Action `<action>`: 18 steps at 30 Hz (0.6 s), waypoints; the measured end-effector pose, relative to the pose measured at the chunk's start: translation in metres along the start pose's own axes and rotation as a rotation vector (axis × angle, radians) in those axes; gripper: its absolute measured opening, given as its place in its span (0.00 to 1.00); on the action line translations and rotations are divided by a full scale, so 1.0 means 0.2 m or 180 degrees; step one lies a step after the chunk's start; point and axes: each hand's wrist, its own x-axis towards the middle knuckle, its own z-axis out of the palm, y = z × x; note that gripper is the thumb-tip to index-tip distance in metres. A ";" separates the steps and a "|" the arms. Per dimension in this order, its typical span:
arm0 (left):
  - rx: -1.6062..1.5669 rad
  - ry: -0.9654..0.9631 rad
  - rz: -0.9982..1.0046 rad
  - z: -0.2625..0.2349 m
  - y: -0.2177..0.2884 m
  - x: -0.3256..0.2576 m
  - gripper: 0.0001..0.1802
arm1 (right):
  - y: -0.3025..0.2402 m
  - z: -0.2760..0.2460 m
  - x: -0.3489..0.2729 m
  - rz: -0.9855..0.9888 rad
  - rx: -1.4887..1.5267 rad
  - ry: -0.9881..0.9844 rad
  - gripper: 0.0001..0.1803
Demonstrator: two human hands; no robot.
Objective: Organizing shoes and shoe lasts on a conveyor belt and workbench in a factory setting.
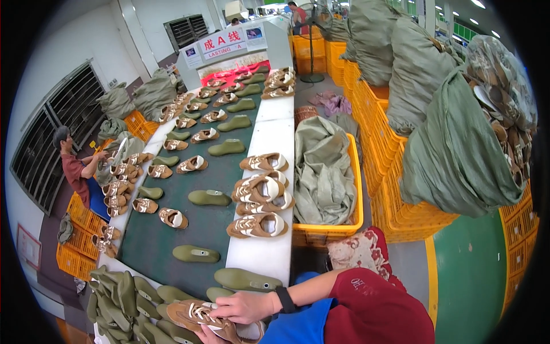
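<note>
A brown suede shoe [186, 313] with white laces and white trim lies tilted at the near end of the belt, over a pile of olive-green shoe lasts [117, 298]. My right hand [245, 308], with a black band at its wrist, bends its fingers onto the laces and tongue from above. Only part of my left hand [209, 335] shows, gripping the shoe's lower side. Just beyond my right hand, a green last [246, 279] rests on the white ledge. What fills the shoe is hidden by my right hand.
A dark green conveyor belt [166, 243] carries shoes and lasts in rows. More shoes [258, 225] line the right white ledge. A yellow crate [358, 198] with a grey-green sack stands right of it. A person [77, 166] in red works at the left side.
</note>
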 end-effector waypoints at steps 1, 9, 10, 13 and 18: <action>-0.0973 0.0115 -0.0395 0.00 0.04 0.02 0.24 | 0.00 0.00 0.00 0.0037 0.0006 0.0006 0.19; -0.1587 0.0369 -0.0915 -0.06 -0.03 0.00 0.18 | 0.00 -0.01 0.01 0.0188 0.0472 0.0208 0.15; -0.1719 0.0395 -0.0951 -0.07 -0.03 -0.01 0.17 | 0.00 0.00 0.01 0.0176 0.0456 0.0137 0.15; -0.2914 -0.0084 -0.1232 -0.09 0.05 -0.03 0.14 | 0.02 0.03 0.02 -0.0006 0.0139 -0.0118 0.16; -0.3140 -0.0769 -0.0919 0.04 -0.21 -0.02 0.18 | 0.10 0.00 0.04 0.0144 -0.0299 -0.0270 0.19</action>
